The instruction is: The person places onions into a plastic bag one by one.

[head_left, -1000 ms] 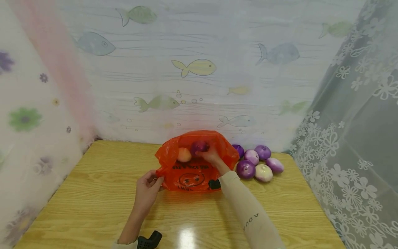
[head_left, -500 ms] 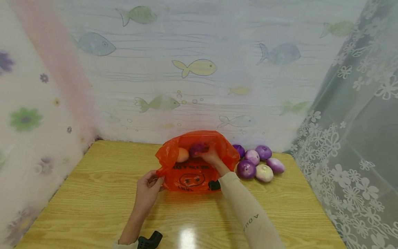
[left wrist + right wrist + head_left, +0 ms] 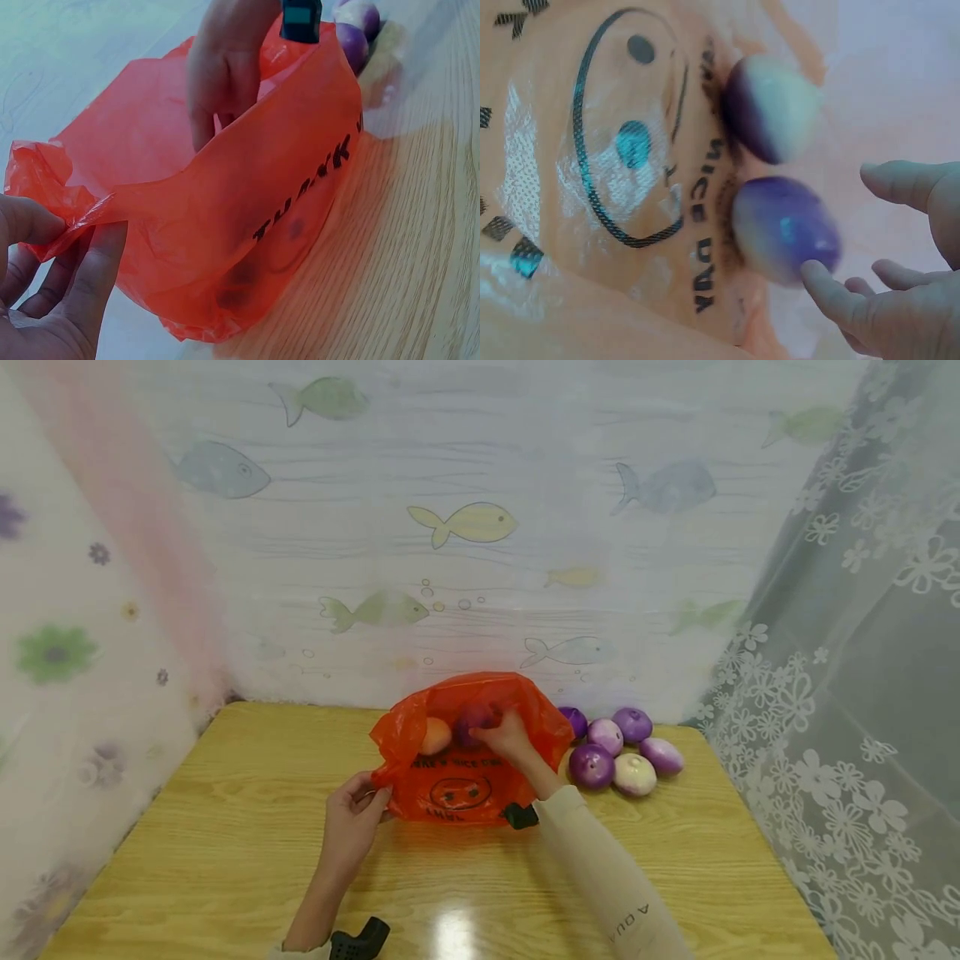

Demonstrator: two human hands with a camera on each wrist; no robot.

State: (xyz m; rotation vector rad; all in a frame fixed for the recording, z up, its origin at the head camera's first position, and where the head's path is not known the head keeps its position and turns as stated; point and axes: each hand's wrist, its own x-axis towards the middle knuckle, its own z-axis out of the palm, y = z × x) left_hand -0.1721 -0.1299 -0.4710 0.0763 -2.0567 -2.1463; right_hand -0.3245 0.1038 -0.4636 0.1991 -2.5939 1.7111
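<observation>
A red plastic bag (image 3: 461, 806) with black print lies mouth-up on the wooden table in the head view. My left hand (image 3: 351, 822) pinches its left edge between thumb and fingers, as the left wrist view shows with the bunched bag handle (image 3: 56, 202). Inside the bag are a purple onion (image 3: 469, 727) and a pale onion (image 3: 435, 737). My right hand (image 3: 512, 739) reaches into the mouth. In the right wrist view its thumb and fingers are spread apart, and one fingertip touches or nearly touches the purple onion (image 3: 787, 229); the pale-and-purple onion (image 3: 776, 109) lies beside that.
Several purple and whitish onions (image 3: 592, 767) sit grouped on the table just right of the bag. A wooden table (image 3: 225, 827) spreads below, backed by a curtain printed with fish (image 3: 480, 522). Black wrist devices (image 3: 360, 938) show on the arms.
The purple onion has settled a little leftward and lower in the bag, and the right hand's fingers have come away from around it. The left hand keeps its pinch.
</observation>
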